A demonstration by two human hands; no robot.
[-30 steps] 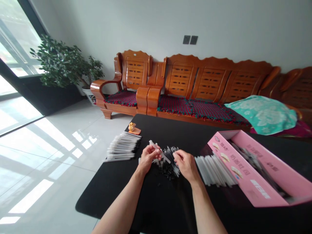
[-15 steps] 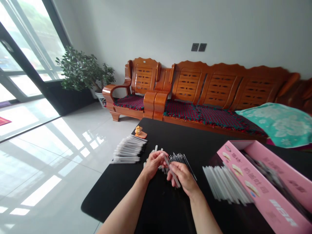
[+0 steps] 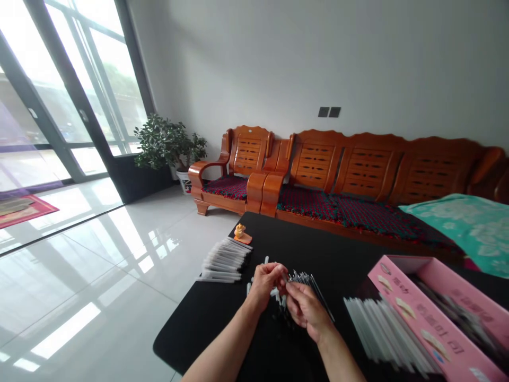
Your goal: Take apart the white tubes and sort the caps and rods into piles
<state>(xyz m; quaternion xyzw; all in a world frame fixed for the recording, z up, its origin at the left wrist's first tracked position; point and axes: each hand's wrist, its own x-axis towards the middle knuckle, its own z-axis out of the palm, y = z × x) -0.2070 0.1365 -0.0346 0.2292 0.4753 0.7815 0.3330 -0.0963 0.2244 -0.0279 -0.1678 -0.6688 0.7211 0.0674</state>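
Note:
My left hand and my right hand meet over the black table, fingers pinched together on a slim translucent pen. Most of the pen is hidden by the fingers. Small white pen caps lie loose beneath and between my hands, partly covered. Just behind my right hand is a bunch of thin dark pen refills. To the left, whitish pens are laid in a stacked row at the table's edge. Clear empty-looking pen barrels form a pile to the right.
A pink box with dark thin items inside stands on the black table at the right. A small orange figurine sits at the far left corner. Behind are a wooden sofa, a turquoise cushion and a potted plant.
The pen, earlier seen slanting between both hands, is now mostly covered by my fingers. My hands have drawn closer together. The view has tilted up and turned left.

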